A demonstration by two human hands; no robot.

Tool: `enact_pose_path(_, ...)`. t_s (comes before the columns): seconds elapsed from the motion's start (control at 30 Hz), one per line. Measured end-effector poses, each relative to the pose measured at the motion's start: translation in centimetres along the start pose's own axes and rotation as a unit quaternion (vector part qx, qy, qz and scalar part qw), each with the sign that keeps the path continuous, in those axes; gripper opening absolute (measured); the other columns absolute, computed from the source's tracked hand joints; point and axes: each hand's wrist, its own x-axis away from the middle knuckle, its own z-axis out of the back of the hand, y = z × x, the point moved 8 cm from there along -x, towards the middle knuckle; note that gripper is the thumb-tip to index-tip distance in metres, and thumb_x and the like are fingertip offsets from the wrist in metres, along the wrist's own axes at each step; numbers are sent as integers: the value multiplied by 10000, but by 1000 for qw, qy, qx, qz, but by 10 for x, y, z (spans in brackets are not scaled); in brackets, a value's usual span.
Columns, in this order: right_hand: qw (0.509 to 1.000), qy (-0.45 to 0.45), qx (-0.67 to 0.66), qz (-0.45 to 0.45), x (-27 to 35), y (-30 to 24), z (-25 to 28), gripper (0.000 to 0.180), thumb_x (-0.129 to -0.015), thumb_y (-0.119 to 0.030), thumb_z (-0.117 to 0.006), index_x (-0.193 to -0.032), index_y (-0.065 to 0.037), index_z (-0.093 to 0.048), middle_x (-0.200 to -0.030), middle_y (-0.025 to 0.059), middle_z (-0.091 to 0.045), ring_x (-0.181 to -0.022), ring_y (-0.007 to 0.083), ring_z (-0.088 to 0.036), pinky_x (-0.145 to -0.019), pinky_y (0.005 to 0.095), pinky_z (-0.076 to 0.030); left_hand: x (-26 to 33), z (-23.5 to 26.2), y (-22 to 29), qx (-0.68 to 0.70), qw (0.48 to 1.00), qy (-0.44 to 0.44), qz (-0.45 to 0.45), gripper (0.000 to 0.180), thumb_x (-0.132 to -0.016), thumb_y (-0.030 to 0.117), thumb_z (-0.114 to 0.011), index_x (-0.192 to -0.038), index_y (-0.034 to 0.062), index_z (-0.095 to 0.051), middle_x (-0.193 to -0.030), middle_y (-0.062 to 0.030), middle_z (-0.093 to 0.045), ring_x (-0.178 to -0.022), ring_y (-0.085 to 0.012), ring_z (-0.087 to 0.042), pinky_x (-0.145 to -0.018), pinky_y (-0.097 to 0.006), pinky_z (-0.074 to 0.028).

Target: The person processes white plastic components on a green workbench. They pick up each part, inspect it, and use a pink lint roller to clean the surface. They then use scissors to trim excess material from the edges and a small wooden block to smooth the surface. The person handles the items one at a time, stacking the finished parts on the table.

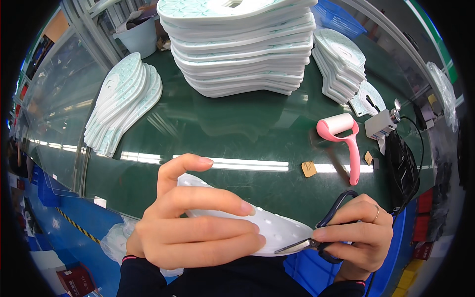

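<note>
At the near edge of the bench, my left hand (203, 222) grips a white molded plastic panel (282, 228), long and tapering, with small raised bumps along its edge. My left index finger is lifted off it, while the other fingers lie across its face. A pair of dark-handled scissors (308, 243) is in my right hand (363, 235), my fingers in and around the loops. The blades lie against the panel's lower right edge, near its narrow end. Whether they touch or cut the plastic I cannot tell.
On the green bench (237, 128) stands a tall stack of white panels (242, 59), with smaller stacks to the left (121, 106) and right (339, 64). Right of centre are a pink-handled lint roller (352, 153), a white bottle (380, 123) and a black pouch (400, 168).
</note>
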Motion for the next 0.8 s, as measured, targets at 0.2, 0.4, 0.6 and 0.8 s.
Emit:
enact_pose_path(0.2,1000,-5,-10,22,-2,-3,-6,412,-598,-1,-715,-997,-95,-672,-888,21,-595,-740,147,-571,-621,251,-442,3,-5,5,13,998,16,-58,60,-737,175,-638,-711,192,-689,-741,99,-657,-835,-83,-545,-937,-426,-308)
enact_pose_path(0.4,999,42,-13,11,0,-3,9,419,-560,-29,-722,-972,-97,-684,-863,33,-609,-703,142,-557,-617,247,-414,1,-2,3,4,1000,0,-26,51,-718,203,-655,-700,172,-692,-732,88,-656,-821,-90,-536,-936,-436,-307)
enact_pose_path(0.6,997,81,-8,-8,10,5,11,376,-536,-51,-709,-910,-92,-704,-804,38,-624,-663,135,-560,-571,236,-401,2,-2,1,8,999,10,-32,91,-725,239,-655,-699,159,-691,-719,76,-654,-805,-97,-531,-940,-440,-300)
enact_pose_path(0.8,992,126,21,-15,8,5,6,302,-453,-210,-670,-724,-86,-715,-654,14,-604,-559,125,-521,-535,248,-347,2,-2,3,14,998,3,-57,93,-746,232,-645,-710,159,-691,-716,79,-653,-807,-96,-530,-941,-441,-298)
